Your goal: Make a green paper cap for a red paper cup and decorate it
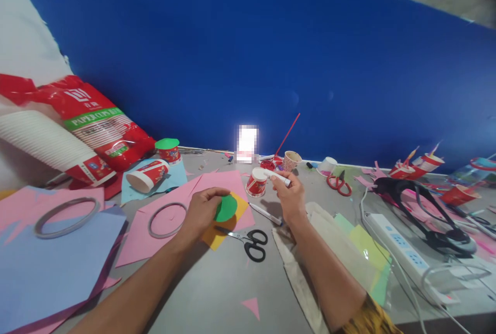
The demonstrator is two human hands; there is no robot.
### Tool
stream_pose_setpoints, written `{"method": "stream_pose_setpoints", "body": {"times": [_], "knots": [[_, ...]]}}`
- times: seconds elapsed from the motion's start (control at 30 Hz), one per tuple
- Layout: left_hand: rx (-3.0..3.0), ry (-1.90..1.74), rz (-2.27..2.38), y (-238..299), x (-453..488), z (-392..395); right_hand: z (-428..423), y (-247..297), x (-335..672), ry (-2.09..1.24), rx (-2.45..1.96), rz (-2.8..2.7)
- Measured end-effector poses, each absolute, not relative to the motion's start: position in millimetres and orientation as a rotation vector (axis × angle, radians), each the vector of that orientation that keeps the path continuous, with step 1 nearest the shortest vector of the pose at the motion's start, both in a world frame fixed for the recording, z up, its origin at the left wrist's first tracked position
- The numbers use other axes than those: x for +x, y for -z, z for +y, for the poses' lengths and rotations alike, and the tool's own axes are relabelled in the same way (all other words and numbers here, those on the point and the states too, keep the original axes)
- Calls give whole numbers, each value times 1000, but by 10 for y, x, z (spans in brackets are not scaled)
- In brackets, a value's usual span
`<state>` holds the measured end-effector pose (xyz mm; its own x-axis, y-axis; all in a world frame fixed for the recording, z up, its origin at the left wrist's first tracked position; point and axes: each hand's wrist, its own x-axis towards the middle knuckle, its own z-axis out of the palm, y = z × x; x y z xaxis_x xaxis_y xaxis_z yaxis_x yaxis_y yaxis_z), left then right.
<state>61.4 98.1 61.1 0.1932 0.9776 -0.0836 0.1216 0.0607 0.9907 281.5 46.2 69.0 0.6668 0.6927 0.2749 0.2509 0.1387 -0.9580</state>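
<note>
L hand (203, 210) closed, pinching green paper disc (226, 208) just up-left of scissors (250, 241). R hand (289, 197) curled round white marker (278, 177), up-right of scissors. Best, imo: grip disc by its edge, keep it flat & steady.

Left hand (203, 209) grips green disc (226, 208); right hand (290, 197), marker (277, 178).

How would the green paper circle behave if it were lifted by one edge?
The green paper circle, held in the left hand, looks as thin as the yellow sheet below it, so it would probably droop and weigh almost nothing. Being flat, it seems unlikely to roll.
</note>
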Motion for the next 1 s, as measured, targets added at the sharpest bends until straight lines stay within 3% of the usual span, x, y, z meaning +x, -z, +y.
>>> {"method": "stream_pose_setpoints", "body": {"times": [0.43,1.0], "knots": [[1704,-812,1020,-835,989,1174,620,-912,3224,-255,-1496,-1014],[1915,-924,964,-545,1521,1273,720,-791,3161,-270,-1443,-1271]]}}
